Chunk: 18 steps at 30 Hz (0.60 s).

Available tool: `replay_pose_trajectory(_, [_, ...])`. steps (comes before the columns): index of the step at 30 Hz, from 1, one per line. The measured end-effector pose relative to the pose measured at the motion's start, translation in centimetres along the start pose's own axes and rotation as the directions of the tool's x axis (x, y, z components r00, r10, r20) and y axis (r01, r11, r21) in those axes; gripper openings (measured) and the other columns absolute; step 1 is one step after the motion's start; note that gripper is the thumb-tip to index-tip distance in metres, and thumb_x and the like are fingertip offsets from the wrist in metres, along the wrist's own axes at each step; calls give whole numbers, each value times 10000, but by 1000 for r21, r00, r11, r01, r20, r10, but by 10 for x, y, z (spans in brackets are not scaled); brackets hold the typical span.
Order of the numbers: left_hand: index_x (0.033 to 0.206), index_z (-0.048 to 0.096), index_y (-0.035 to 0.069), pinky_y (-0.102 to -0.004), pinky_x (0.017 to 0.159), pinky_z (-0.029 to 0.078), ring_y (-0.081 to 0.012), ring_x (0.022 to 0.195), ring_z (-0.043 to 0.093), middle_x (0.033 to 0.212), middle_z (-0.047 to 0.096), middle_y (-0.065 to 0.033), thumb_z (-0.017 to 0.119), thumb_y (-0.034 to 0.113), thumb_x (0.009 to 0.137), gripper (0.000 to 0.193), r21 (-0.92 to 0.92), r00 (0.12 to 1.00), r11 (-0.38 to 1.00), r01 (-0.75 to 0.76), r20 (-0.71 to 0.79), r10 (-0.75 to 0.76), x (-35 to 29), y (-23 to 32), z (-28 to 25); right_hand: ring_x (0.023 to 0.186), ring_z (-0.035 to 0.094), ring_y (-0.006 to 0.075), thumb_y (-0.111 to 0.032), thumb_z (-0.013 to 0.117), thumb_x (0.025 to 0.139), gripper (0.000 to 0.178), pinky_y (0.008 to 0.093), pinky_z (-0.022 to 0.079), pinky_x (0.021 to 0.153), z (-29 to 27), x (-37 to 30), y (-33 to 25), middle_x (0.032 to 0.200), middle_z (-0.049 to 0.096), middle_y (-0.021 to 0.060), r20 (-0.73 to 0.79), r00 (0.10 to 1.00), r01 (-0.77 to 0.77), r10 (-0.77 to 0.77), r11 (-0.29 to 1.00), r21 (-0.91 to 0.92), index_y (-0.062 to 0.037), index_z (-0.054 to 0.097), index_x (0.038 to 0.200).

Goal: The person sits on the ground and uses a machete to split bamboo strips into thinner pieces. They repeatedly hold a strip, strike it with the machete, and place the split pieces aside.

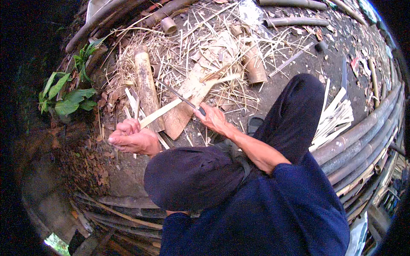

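My left hand (pixel 134 137) is closed around the near end of a pale bamboo strip (pixel 160 112). My right hand (pixel 212 117) grips a knife (pixel 177 94) by its dark handle, and the narrow blade points up and to the left. The blade crosses the strip near its middle. Under the strip lies a flat wooden board (pixel 178 121), tilted away from me. Beyond the knife, a pale split end (pixel 226 79) reaches right; whether it belongs to the same strip I cannot tell.
A short bamboo log (pixel 147 83) lies left of the board, and a bamboo tube (pixel 255 68) right of it. Thin shavings (pixel 188 42) litter the ground. Cut strips (pixel 335 119) are bundled at my right, beside stacked bamboo poles (pixel 354 138). A green plant (pixel 68 98) grows at left.
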State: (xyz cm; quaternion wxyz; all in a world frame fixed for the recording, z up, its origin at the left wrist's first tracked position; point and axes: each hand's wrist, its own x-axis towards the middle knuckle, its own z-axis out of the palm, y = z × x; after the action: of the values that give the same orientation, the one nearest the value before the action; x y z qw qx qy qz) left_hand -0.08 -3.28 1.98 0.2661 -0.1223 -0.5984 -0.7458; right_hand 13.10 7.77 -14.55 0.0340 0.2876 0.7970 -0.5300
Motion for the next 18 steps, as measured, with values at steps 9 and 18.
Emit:
replay_pose_trajectory(9, [690,225,131,-255,418,172,-81,447,203,525,218,29,322,499,1010,498,-2,1000,1000,5,-16,-5,-2,-1,-4,816,625,465,-483,495,924,431,536,487,710,20,9,41,826,651,251,-105,994,-3,4,1000,13,-82,556,1069])
replay_pose_trajectory(18, [692,267,117,-285,452,226,-99,483,253,538,261,18,316,569,984,540,41,999,999,32,5,-32,-7,4,-13,913,606,496,-515,478,917,507,558,474,812,18,-15,60,943,640,300,-14,994,-110,110,994,-2,-73,548,1157])
